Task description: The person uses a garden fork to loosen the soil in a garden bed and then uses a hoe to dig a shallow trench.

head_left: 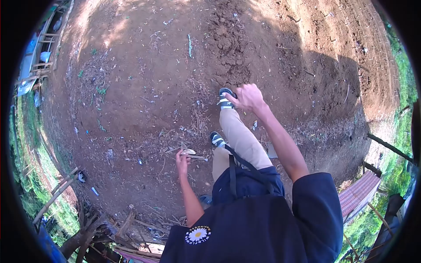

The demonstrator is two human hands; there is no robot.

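Observation:
My left hand (182,164) hangs low beside my legs, its fingers curled. Pale, dry leaf-like scraps (188,151) and a short, thin stick (198,157) show at its fingertips and look held there. My right hand (248,97) is out in front at the upper middle, fingers folded in and thumb pointing left. Whatever its palm may contain is hidden. Just behind that thumb, one dark shoe with white stripes (226,101) is planted ahead. The other striped shoe (217,139) is further back.
Brown bare soil (144,87) with dry litter spreads around me. A loosened strip of earth (228,48) runs ahead. A twisted pale-green cord (190,46) lies on the ground. Branches (87,234) are behind left, a patterned cloth (362,193) hangs at right, and a wooden frame (44,57) stands far left.

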